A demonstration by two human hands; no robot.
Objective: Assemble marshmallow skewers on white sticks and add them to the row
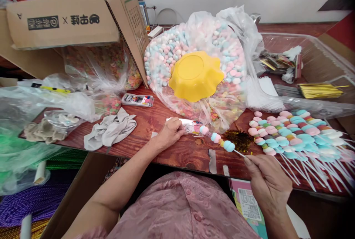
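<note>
My right hand (270, 179) pinches the white stick of a marshmallow skewer (216, 138). Pink, white and blue marshmallows with small coloured gummies between them are threaded on it, and its tip reaches the mouth of a printed plastic sleeve (190, 126). The fingers of my left hand (170, 133) are closed on that sleeve, which lies flat on the red-brown table (177, 159). Right of the skewer is a clump of gold twist ties (238, 140). Beyond it lies a pile of marshmallow skewers (296, 131), their sticks pointing towards me.
Behind my hands a yellow scalloped bowl (195, 76) rests upside down on a big bag of marshmallows (163, 52). A cardboard box (74, 19) and grey gloves (111, 128) are on the left. At the right stands a clear plastic bin (313, 41) with sticks and yellow ties (320, 91).
</note>
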